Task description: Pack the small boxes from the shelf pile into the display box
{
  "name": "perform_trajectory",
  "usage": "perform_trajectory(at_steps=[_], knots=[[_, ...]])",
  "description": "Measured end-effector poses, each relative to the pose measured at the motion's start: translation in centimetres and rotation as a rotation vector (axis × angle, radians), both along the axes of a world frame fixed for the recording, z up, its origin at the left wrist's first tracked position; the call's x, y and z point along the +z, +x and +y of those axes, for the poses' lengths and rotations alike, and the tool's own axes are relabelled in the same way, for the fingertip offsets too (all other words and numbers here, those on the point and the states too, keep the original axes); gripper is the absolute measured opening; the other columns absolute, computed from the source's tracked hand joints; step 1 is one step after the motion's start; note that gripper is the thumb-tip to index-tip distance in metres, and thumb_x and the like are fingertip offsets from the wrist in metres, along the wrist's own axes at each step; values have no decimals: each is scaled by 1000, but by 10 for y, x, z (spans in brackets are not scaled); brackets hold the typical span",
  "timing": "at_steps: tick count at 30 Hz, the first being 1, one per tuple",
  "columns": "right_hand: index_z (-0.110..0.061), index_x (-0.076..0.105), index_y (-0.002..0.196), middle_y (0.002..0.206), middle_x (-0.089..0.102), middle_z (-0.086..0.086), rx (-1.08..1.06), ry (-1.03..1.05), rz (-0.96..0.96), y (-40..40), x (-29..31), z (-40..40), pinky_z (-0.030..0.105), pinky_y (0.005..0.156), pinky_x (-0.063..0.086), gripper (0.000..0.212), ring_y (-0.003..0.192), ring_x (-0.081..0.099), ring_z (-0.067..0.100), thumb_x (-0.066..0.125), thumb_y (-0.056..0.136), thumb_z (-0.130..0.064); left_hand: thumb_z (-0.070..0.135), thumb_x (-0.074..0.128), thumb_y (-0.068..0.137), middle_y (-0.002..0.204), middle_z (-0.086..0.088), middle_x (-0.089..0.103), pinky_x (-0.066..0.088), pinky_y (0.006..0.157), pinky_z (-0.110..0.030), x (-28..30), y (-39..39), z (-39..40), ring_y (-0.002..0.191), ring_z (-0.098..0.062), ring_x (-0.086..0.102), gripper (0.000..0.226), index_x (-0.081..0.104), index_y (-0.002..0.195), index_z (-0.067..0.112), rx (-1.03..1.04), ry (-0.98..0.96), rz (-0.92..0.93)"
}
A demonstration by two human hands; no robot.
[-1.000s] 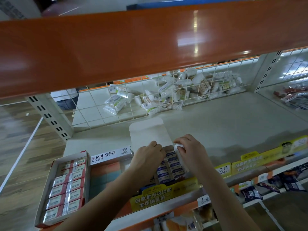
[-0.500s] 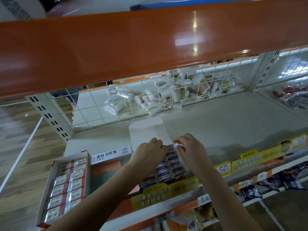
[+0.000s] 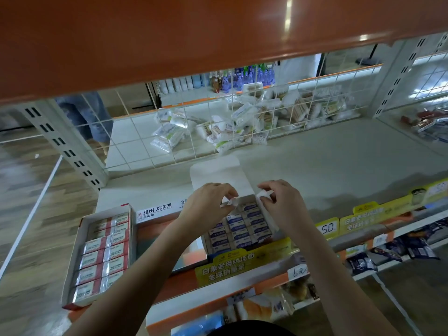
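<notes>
I'm watching both hands pinching the display box (image 3: pixel 242 229) side flaps on the shelf (image 3: pixel 327 166): left hand (image 3: pixel 206 204) and right hand (image 3: pixel 282 204) spreading them, likely clearing its packed small boxes (image 3: pixel 238 227).

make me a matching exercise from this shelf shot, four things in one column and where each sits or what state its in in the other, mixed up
Things
1. open white display box of blue-labelled erasers
2. open red-and-white box of red-labelled packs
3. yellow printed price strip
4. pile of white plastic-wrapped packets

Places or states
A. behind the white wire grid at the back
B. at the far left end of the shelf
C. along the shelf's front edge
D. between the left hand and the right hand, white lid flap folded back

Pairs: 1-D, 2-B, 3-C, 4-A
</notes>
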State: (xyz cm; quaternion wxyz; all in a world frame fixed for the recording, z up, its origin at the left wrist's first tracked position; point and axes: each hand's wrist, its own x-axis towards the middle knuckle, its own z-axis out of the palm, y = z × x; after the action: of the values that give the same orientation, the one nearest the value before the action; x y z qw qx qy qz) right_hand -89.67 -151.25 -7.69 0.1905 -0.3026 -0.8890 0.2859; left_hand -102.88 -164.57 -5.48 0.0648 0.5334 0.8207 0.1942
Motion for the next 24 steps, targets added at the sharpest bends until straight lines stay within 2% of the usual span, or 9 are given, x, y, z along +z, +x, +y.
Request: perform_trajectory(at_steps=[5, 7, 10, 14, 24], knots=[[-14, 60, 121, 116, 62, 3, -6, -38, 0, 1, 0, -2, 24, 83, 46, 32, 99, 60, 19, 59, 90, -14, 31, 59, 88, 88, 16, 53, 27, 60, -17, -6, 4, -1, 81, -4, 43, 13, 63, 100, 28, 29, 4, -1], [-14, 60, 121, 116, 62, 3, -5, -34, 3, 1, 1, -3, 26, 85, 47, 31, 99, 60, 18, 58, 90, -13, 32, 57, 89, 92, 13, 59, 28, 65, -18, -8, 4, -2, 85, -6, 45, 14, 64, 101, 27, 27, -1, 26], [-13, 60, 121, 117, 62, 4, -7, -34, 3, 1, 2, -4, 27, 86, 47, 31, 99, 59, 18, 57, 90, -12, 32, 54, 91, 102, 8, 64, 35, 70, -20, -9, 2, -2, 98, -11, 51, 17, 65, 102, 26, -5, -17, 93], [-14, 60, 121, 116, 61, 4, -13, -27, 4, 2, 3, -6, 27, 86, 47, 31, 99, 59, 18, 57, 90, -12, 32, 53, 92, 108, 8, 64, 48, 81, -29, -9, 3, -5, 103, -12, 50, 18, 64, 105, 27, -29, -53, 147], [-14, 59, 122, 118, 61, 4, -29, -8, 1, 1, -1, -5, 26, 85, 46, 31, 100, 58, 18, 56, 92, -12, 28, 47, 97, 113, 6, 56, 47, 71, -28, 0, 9, 4, 106, -14, 44, 24, 64, 112, 23, -80, -155, 241]])
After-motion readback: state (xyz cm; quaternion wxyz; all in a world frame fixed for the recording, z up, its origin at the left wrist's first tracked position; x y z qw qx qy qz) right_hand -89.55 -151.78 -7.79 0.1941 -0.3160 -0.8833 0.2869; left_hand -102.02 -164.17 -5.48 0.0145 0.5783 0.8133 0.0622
